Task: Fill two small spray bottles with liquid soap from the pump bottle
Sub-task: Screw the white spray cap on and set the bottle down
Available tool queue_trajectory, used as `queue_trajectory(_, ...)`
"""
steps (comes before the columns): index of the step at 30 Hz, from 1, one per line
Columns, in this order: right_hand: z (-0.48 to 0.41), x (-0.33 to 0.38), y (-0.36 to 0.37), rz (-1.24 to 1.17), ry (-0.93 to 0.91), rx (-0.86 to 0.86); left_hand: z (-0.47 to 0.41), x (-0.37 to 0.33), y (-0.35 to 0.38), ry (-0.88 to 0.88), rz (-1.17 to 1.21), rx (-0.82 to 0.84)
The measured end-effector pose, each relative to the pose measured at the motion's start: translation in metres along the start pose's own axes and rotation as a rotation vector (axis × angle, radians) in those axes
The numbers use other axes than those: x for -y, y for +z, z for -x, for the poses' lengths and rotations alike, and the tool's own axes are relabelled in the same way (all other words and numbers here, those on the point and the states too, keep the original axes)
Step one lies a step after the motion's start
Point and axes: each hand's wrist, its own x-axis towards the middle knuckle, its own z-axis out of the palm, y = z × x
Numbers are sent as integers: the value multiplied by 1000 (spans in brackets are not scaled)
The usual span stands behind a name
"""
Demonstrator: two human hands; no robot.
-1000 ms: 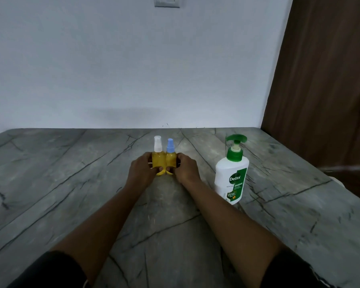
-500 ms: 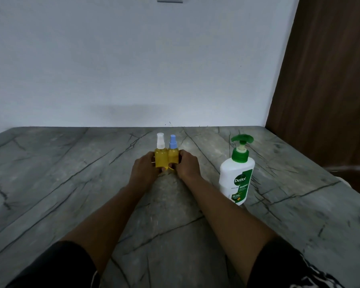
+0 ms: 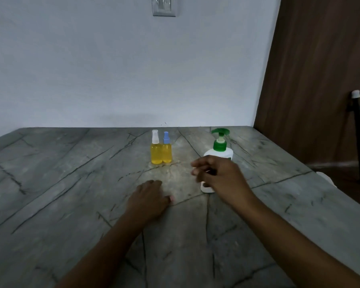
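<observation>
Where the spray bottles (image 3: 156, 155) stand touching, table (image 3: 50, 183) wide toward its left edge; left hand (image 3: 149, 199), right hand (image 3: 220, 177) released, empty.

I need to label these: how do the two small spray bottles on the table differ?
The left spray bottle has a whitish top; the right spray bottle has a blue one. The left bottle looks slightly taller and wider than the right. Both stand upright, side by side, full of yellow liquid, with nothing holding them.
</observation>
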Motion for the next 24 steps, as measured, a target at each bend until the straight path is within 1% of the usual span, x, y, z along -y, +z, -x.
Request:
queue_trajectory(3,9,-27,-36,35,8,-240,15,-4,3,11,-51,-25)
queue_trajectory(5,4,-50,-51,93,44,-339,17,-1,5,6,-45,-38)
queue_trajectory(6,-1,-60,-57,105,70,-333,17,0,6,6,-44,-44)
queue_trajectory(7,-5,-70,-63,86,101,-287,18,0,7,7,-46,-48)
queue_trajectory(10,-20,-84,-68,-58,201,-51,19,1,11,12,-61,-75)
queue_trajectory(12,-30,-91,-66,-129,218,67,19,1,12,16,-64,-91)
queue_trajectory(15,-43,-96,-58,-190,189,177,20,0,12,21,-70,-96)
queue_trajectory(17,-48,-98,-50,-235,177,200,20,0,12,27,-82,-93)
queue_trajectory(24,-76,-107,-28,-244,143,132,17,0,15,19,-95,-89)
